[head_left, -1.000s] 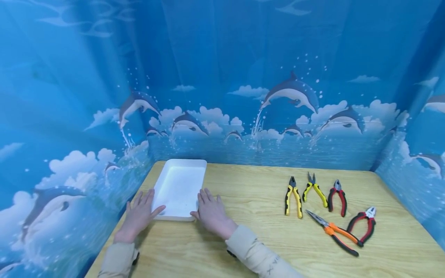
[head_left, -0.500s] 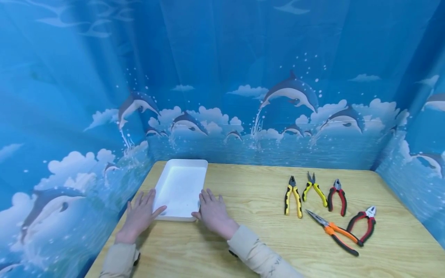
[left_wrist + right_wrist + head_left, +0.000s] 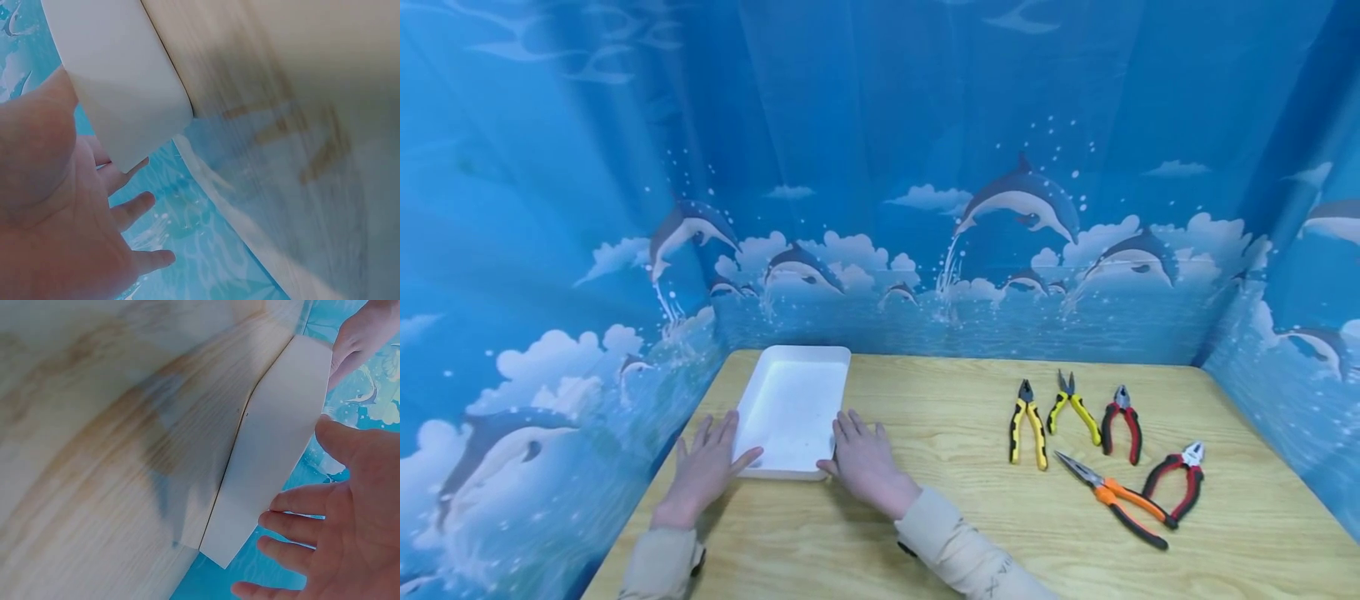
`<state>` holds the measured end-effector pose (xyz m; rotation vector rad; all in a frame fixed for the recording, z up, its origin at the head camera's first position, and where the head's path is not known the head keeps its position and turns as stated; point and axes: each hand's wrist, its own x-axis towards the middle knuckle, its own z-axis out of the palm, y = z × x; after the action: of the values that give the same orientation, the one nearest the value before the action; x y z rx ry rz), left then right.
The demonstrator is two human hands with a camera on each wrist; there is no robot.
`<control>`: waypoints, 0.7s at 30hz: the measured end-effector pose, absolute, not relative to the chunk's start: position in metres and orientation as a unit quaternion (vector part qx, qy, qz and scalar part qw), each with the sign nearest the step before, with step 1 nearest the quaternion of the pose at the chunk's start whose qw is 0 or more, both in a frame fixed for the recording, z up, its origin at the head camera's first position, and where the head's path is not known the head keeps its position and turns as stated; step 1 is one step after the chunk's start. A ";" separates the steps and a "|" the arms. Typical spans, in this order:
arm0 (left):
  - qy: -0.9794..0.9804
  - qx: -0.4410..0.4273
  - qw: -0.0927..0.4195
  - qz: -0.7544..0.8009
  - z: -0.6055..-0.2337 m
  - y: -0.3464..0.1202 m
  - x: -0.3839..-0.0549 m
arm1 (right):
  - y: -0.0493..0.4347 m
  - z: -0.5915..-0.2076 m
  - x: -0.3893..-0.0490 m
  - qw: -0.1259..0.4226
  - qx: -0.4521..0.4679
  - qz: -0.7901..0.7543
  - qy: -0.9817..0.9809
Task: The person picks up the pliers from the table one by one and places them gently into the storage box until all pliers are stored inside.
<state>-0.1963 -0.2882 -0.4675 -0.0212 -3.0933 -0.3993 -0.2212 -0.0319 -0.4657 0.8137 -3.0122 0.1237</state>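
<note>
A shallow white tray [image 3: 792,408] lies on the left part of the wooden table, with nothing inside it. At its left side, my left hand [image 3: 703,468] touches the rim, fingers extended and thumb over the near corner. My right hand [image 3: 867,468] lies against the right side, its thumb at the near right corner. The left wrist view shows spread fingers [image 3: 134,209] beside the tray's outer wall [image 3: 125,81]. In the right wrist view, the fingers [image 3: 294,528] and thumb are straight along the tray's edge [image 3: 275,437].
Several pliers lie on the table's right: a yellow-black pair [image 3: 1028,425], another yellow-black pair [image 3: 1073,408], a red-black pair [image 3: 1122,425], orange-black long-nose pliers [image 3: 1108,492] and red-black cutters [image 3: 1176,479]. A dolphin-print curtain [image 3: 887,192] surrounds the table [image 3: 940,433].
The tray and both hands have shifted slightly to the right together. The head view has turned a little; the pliers rest where they were on the table.
</note>
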 end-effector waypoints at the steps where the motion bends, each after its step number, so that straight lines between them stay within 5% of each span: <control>1: -0.992 -0.007 0.011 -0.128 -0.468 -0.288 -0.196 | -0.031 -0.466 -0.221 0.009 0.260 0.040 -0.965; 21: -0.991 -0.011 0.013 -0.134 -0.469 -0.279 -0.194 | -0.020 -0.464 -0.217 0.004 0.258 0.050 -0.965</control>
<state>-0.1940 -0.2788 -0.4693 -0.0345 -3.0877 -0.4171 -0.2175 -0.0202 -0.4644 0.8074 -3.0246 0.1581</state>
